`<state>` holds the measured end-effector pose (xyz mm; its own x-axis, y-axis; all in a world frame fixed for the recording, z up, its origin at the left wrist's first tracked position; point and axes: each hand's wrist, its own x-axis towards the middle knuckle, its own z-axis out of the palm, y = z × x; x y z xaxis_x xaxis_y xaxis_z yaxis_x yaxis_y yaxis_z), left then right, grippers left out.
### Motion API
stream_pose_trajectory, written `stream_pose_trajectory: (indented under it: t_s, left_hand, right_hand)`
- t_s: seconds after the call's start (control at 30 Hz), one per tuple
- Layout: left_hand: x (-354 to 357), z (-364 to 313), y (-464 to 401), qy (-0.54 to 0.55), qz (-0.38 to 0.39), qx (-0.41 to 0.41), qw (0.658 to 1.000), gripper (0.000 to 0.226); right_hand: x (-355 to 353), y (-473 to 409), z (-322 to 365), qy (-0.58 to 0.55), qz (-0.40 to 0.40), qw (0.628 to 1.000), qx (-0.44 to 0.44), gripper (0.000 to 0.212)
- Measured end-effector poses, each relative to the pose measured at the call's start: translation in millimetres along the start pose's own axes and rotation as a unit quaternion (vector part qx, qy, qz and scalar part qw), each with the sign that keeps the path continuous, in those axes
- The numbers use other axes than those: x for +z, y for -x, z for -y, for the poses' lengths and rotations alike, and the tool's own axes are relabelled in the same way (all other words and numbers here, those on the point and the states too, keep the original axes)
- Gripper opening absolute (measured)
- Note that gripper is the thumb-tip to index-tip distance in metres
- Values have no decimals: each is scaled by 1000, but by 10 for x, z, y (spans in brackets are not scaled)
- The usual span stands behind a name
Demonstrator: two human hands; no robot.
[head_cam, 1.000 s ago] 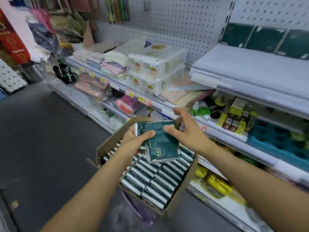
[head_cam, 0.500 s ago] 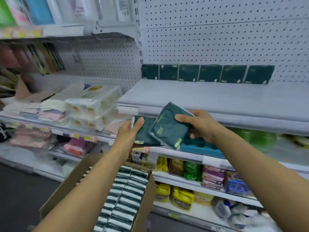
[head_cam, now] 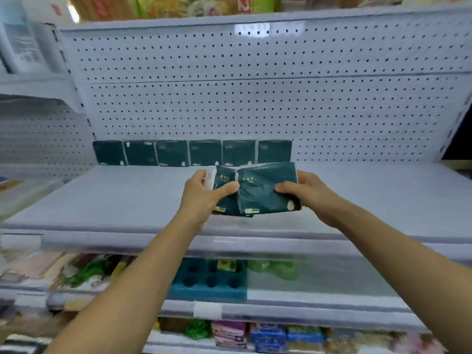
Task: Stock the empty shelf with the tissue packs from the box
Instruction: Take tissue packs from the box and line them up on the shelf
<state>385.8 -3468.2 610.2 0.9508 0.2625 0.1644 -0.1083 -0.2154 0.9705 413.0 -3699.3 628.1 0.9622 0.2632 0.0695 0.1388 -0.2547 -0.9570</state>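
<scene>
The left hand (head_cam: 204, 192) and right hand (head_cam: 310, 192) were each wrapped round a green tissue pack (head_cam: 265, 190), held over the shelf (head_cam: 115, 200); next, they probably needed standing by the back row (head_cam: 191, 152).

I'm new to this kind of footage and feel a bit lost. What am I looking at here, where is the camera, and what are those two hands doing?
There is no machine: a person wears one wide-angle camera on the head, looking forward and down at the bare arms. The left hand and the right hand each grip a soft dark green tissue pack: the left pack and the right pack, held side by side over the white metal shelf. Six matching packs stand in a row against the white pegboard back wall. The shelves below hold other, blurred goods.
</scene>
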Motion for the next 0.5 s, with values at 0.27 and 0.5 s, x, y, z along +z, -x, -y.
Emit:
stream_pose_trajectory:
  t_s: [0.27, 0.5]
  left_hand:
    - [1051, -5, -707, 92, -21, -97, 991, 35]
    - [1270, 88, -1232, 132, 54, -156, 977, 36]
  right_hand:
    - [-1573, -722, -607, 44, -79, 995, 43, 23]
    - [-1880, -1481, -966, 47, -118, 991, 50, 30]
